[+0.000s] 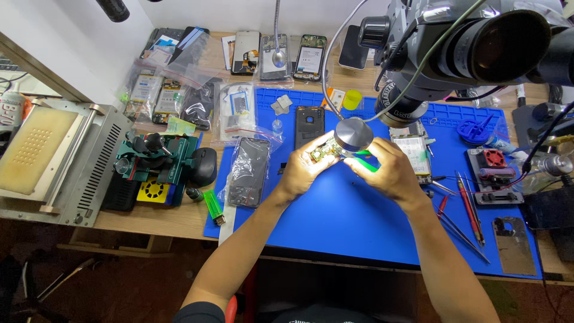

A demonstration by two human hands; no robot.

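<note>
Your left hand point(305, 168) and right hand point(388, 170) both pinch one small circuit board point(323, 151), apparently under the lamp head point(353, 134).

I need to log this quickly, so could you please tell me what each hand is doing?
Left hand: closed on the small circuit board.
Right hand: closed on a green tool at the board.

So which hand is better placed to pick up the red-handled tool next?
Probably the right hand: the red-handled tool lies just to its right on the blue mat, while the left hand grips the small circuit board.
</note>
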